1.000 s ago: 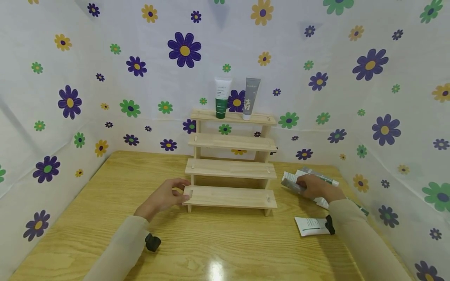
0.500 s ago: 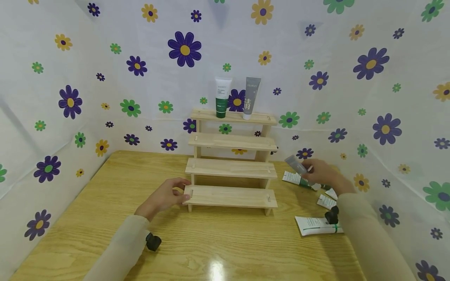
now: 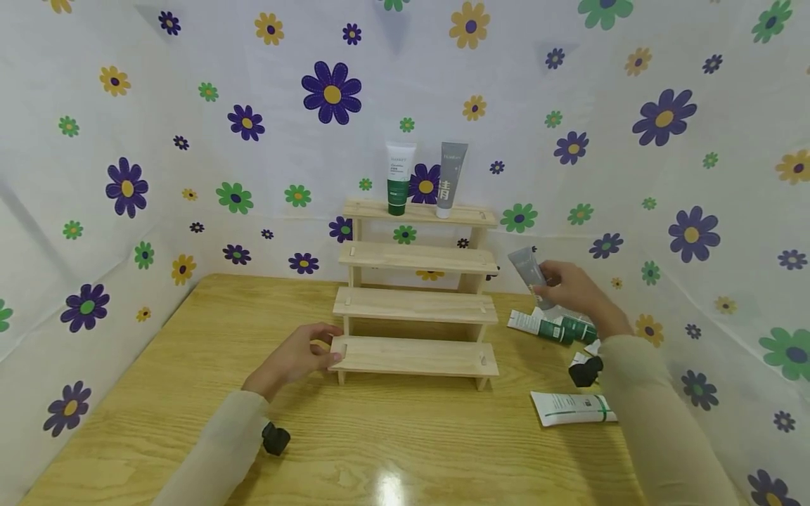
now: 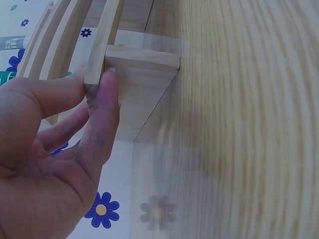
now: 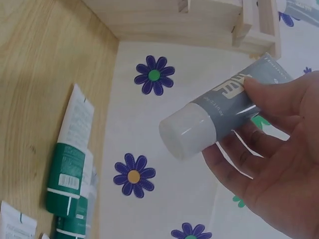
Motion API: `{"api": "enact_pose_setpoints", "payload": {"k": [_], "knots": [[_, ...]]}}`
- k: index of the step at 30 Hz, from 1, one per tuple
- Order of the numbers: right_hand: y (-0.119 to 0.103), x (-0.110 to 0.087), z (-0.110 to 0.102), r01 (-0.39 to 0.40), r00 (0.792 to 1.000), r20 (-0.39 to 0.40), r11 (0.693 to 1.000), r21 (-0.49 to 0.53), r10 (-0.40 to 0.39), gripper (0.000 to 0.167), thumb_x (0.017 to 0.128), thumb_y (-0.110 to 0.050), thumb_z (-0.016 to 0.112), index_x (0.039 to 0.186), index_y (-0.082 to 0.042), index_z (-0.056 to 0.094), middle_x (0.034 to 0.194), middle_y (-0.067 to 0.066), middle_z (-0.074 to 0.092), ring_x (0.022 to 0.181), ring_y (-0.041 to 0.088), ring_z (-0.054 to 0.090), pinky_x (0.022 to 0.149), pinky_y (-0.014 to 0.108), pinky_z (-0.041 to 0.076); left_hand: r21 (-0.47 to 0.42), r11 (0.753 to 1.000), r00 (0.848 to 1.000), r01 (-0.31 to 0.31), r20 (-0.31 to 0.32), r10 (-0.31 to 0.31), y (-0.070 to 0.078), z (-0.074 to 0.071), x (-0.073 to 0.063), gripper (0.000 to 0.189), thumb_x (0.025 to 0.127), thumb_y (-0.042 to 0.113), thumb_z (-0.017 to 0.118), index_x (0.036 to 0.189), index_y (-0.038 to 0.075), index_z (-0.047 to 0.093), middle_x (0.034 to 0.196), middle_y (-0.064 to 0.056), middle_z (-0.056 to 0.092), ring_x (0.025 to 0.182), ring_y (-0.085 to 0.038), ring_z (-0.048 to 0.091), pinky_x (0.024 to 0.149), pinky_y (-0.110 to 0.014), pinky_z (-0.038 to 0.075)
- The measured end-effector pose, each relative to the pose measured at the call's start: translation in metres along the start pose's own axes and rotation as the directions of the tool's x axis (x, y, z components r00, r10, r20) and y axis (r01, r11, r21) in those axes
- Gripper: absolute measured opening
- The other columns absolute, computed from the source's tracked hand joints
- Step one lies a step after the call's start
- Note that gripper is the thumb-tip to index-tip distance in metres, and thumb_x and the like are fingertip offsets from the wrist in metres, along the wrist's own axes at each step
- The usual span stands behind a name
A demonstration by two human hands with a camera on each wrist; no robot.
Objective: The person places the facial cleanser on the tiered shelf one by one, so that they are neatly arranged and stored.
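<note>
My left hand (image 3: 302, 357) pinches the left end of the lowest step of a wooden tiered stand (image 3: 414, 355); in the left wrist view the thumb and fingers (image 4: 102, 114) close on the board's end. Raised above the table's right side, my right hand (image 3: 579, 292) holds a grey squeeze tube (image 3: 528, 270) with a white cap (image 5: 187, 130), thumb on its printed front and fingers behind. On the stand's top step stand a white-and-green tube (image 3: 399, 179) and another grey tube (image 3: 452, 179), both cap down.
Under my right hand lie several white-and-green tubes (image 3: 538, 327) in a loose heap. A white tube (image 3: 569, 409) lies nearer the front right. Flower-printed cloth (image 3: 272, 140) walls the wooden table (image 3: 405, 450) at the back and sides.
The right hand has lifted the grey tube up from the heap of tubes and tilted its flat end upward. My left hand has stayed on the stand.
</note>
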State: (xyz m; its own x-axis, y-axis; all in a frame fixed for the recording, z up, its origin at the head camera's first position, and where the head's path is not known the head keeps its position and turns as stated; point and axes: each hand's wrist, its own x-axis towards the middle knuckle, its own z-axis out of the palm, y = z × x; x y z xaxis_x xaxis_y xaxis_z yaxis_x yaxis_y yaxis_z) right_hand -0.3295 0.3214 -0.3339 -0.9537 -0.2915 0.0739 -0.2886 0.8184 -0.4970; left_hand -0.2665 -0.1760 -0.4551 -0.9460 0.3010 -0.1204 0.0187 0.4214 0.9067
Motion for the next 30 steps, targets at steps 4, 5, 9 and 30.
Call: {"api": "enact_pose_setpoints", "payload": {"k": [4,5,9,30], "knots": [[-0.013,0.003,-0.002,-0.002,1.000,-0.018,1.000,0.016,0.002,0.043,0.101,-0.016,0.063,0.134,0.010,0.055,0.125,0.034,0.064,0.109,0.045,0.065,0.095,0.062,0.057,0.000,1.000,1.000,-0.013,0.005,0.013,0.000,-0.001,-0.001,0.050,0.097,0.007,0.072,0.143,0.000,0.054,0.129,-0.023,0.057,0.088,-0.017,0.071,0.080,-0.039,0.064],[-0.015,0.004,-0.003,0.007,1.000,-0.024,1.000,0.019,-0.007,0.042,0.101,-0.015,0.063,0.133,0.010,0.055,0.124,0.034,0.064,0.109,0.046,0.066,0.095,0.062,0.057,-0.002,1.000,1.000,-0.019,0.008,0.019,0.000,-0.001,-0.001,0.050,0.097,0.008,0.072,0.143,0.000,0.053,0.128,-0.024,0.057,0.089,-0.017,0.071,0.080,-0.039,0.064],[-0.024,0.008,-0.005,0.025,0.999,-0.045,0.998,0.052,-0.023,0.041,0.102,-0.012,0.060,0.136,0.011,0.053,0.125,0.034,0.063,0.111,0.047,0.065,0.095,0.061,0.058,-0.016,1.000,1.000,-0.014,0.011,0.014,0.000,0.000,-0.001,0.049,0.096,0.007,0.072,0.142,-0.001,0.054,0.127,-0.023,0.058,0.089,-0.018,0.071,0.079,-0.039,0.065],[-0.083,0.025,-0.010,0.024,0.992,-0.128,0.996,0.080,-0.013,0.047,0.104,-0.014,0.060,0.146,0.004,0.049,0.139,0.029,0.058,0.123,0.046,0.061,0.104,0.060,0.053,-0.006,1.000,1.000,-0.008,0.002,0.008,-0.001,0.000,-0.001,0.049,0.096,0.008,0.072,0.141,0.001,0.055,0.128,-0.022,0.059,0.091,-0.017,0.071,0.080,-0.039,0.064]]}}
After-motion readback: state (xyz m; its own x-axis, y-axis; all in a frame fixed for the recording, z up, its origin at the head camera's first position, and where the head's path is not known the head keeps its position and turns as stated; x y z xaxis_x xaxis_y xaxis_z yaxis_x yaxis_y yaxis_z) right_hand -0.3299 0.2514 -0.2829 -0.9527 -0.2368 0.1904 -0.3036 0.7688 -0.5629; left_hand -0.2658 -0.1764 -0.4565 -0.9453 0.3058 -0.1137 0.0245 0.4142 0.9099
